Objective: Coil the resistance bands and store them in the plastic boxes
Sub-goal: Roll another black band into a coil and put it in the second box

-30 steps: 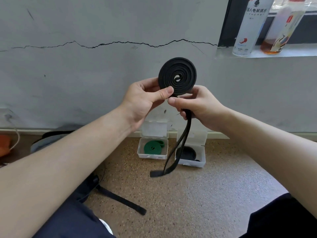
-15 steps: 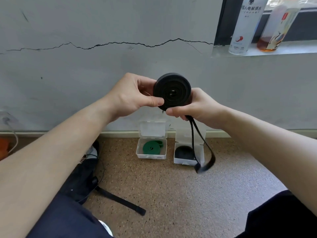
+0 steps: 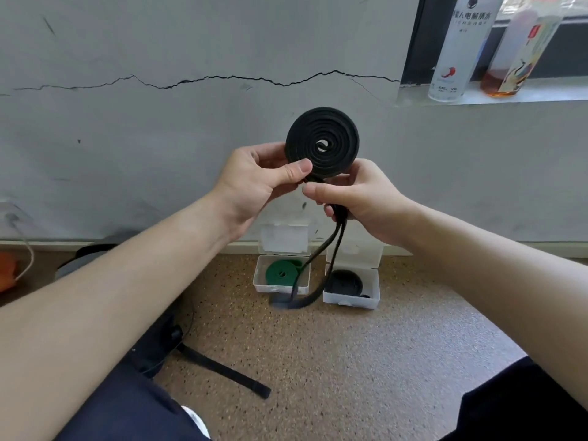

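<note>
- The black band is wound into a flat spiral and held upright in the air before the grey wall.
- The left hand pinches the spiral's lower edge, thumb on the near face and fingers curled behind.
- The right hand has its fingers curled round the unwound tail just below the spiral.
- The tail hangs as a doubled loop, its blurred end in front of the boxes.
- On the floor by the wall, two open clear boxes stand side by side.
- The left box holds a coiled green band; the right box holds a black coil.
- Two bottles stand on a ledge at upper right.
</note>
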The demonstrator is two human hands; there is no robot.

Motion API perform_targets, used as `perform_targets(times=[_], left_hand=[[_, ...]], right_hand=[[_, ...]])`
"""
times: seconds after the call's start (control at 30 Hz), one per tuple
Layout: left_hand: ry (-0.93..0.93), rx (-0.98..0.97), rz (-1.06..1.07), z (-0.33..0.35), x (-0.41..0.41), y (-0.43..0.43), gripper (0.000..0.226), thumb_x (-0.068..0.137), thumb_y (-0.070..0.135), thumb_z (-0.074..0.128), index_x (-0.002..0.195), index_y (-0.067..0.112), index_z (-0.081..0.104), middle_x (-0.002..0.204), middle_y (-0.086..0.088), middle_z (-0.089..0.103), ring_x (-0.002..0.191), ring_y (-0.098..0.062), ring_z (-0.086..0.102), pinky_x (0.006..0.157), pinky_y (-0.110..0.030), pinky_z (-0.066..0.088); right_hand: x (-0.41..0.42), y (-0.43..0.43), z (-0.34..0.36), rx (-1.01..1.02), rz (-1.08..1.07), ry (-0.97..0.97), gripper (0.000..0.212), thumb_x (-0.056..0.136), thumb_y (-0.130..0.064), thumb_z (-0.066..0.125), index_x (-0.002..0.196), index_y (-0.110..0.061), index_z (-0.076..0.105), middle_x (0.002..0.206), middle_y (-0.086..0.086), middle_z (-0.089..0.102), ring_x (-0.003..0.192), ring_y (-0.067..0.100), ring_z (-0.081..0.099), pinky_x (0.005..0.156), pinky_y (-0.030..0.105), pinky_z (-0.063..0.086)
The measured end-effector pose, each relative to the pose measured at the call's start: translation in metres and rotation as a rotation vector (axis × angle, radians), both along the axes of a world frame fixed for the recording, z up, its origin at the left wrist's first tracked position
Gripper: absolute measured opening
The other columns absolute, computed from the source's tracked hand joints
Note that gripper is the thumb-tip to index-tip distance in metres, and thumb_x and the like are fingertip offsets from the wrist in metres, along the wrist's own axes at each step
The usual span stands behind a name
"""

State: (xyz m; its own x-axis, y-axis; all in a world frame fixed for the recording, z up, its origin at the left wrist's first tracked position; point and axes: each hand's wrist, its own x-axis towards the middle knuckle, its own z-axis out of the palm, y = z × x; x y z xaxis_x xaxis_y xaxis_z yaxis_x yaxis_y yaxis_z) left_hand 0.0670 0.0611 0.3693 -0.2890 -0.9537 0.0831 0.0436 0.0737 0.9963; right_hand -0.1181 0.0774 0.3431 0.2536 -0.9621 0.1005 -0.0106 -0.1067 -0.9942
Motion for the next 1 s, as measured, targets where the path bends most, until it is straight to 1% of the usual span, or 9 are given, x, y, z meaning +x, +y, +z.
perform_targets(times=[0.13,0.23,0.33,0.5,0.57,0.73,0.83,0.93,1.0], left_hand=[[-0.084,-0.061,-0.004,0.004,0.009,-0.004,0.037,0.070,0.021,0.078,0.106,0.013,0.075,0.102,-0.007,0.075,0.093,-0.016,0.068,0.087,-0.030,0.055],[-0.164,-0.109,-0.022,0.006,0.013,-0.007,0.031,0.074,0.016,0.078,0.105,0.016,0.075,0.097,-0.002,0.076,0.088,-0.011,0.067,0.080,-0.025,0.054],[-0.275,-0.201,-0.041,0.010,0.015,-0.008,0.025,0.081,0.005,0.077,0.102,0.019,0.075,0.091,0.006,0.078,0.085,-0.007,0.071,0.076,-0.019,0.053],[-0.429,-0.266,-0.085,0.018,0.013,-0.006,0.028,0.080,0.005,0.079,0.104,0.019,0.076,0.095,0.003,0.079,0.091,-0.010,0.074,0.081,-0.019,0.055],[-0.352,-0.207,-0.056,0.013,0.009,-0.003,0.026,0.081,0.007,0.079,0.105,0.015,0.076,0.095,0.001,0.078,0.091,-0.012,0.073,0.083,-0.024,0.054],[0.095,0.134,0.007,-0.004,-0.013,0.010,0.027,0.086,0.006,0.071,0.112,0.012,0.069,0.102,-0.003,0.074,0.092,-0.016,0.068,0.090,-0.034,0.052],[0.138,0.104,0.083,-0.007,-0.019,0.010,0.019,0.080,0.008,0.075,0.098,0.011,0.074,0.095,-0.004,0.075,0.089,-0.017,0.067,0.093,-0.033,0.051],[0.143,0.062,0.062,-0.002,-0.014,0.006,0.033,0.068,0.015,0.077,0.100,0.007,0.074,0.100,-0.009,0.076,0.094,-0.018,0.070,0.093,-0.029,0.054],[0.118,0.021,0.050,0.001,-0.010,0.002,0.036,0.070,0.015,0.076,0.104,0.006,0.074,0.105,-0.011,0.076,0.100,-0.020,0.071,0.096,-0.030,0.054]], right_hand=[[-0.009,-0.002,0.002,-0.031,0.052,0.055,0.025,0.084,-0.006,0.079,0.106,-0.009,0.069,0.083,0.003,0.070,0.066,0.015,0.059,0.064,0.026,0.051],[-0.014,-0.005,0.001,-0.042,0.056,0.103,0.026,0.082,-0.012,0.081,0.105,-0.008,0.072,0.092,0.011,0.072,0.077,0.023,0.059,0.069,0.029,0.053],[-0.017,-0.006,0.002,-0.061,0.037,0.136,0.017,0.081,-0.012,0.081,0.096,-0.008,0.074,0.085,0.005,0.072,0.074,0.018,0.060,0.066,0.025,0.052],[-0.015,-0.003,-0.001,-0.062,0.085,0.147,0.012,0.084,-0.002,0.077,0.087,-0.010,0.068,0.068,-0.007,0.064,0.059,0.005,0.057,0.055,0.021,0.046],[-0.015,-0.002,-0.001,-0.051,0.105,0.108,0.012,0.086,-0.003,0.075,0.090,-0.011,0.067,0.072,-0.003,0.062,0.061,0.008,0.055,0.057,0.024,0.044],[-0.005,-0.002,-0.001,0.011,0.017,-0.048,0.008,0.088,-0.012,0.075,0.089,-0.012,0.066,0.073,0.003,0.059,0.059,0.013,0.051,0.058,0.029,0.040],[0.000,-0.001,0.000,0.044,-0.026,-0.072,0.009,0.090,-0.016,0.074,0.085,-0.015,0.067,0.071,0.001,0.058,0.057,0.012,0.051,0.057,0.028,0.040],[0.001,-0.001,0.001,0.034,-0.026,-0.064,0.009,0.089,-0.019,0.075,0.085,-0.016,0.067,0.070,0.001,0.059,0.056,0.013,0.052,0.057,0.026,0.044],[-0.002,-0.001,0.001,0.023,0.000,-0.038,0.010,0.087,-0.017,0.077,0.089,-0.016,0.067,0.068,-0.002,0.060,0.057,0.013,0.054,0.060,0.024,0.047]])
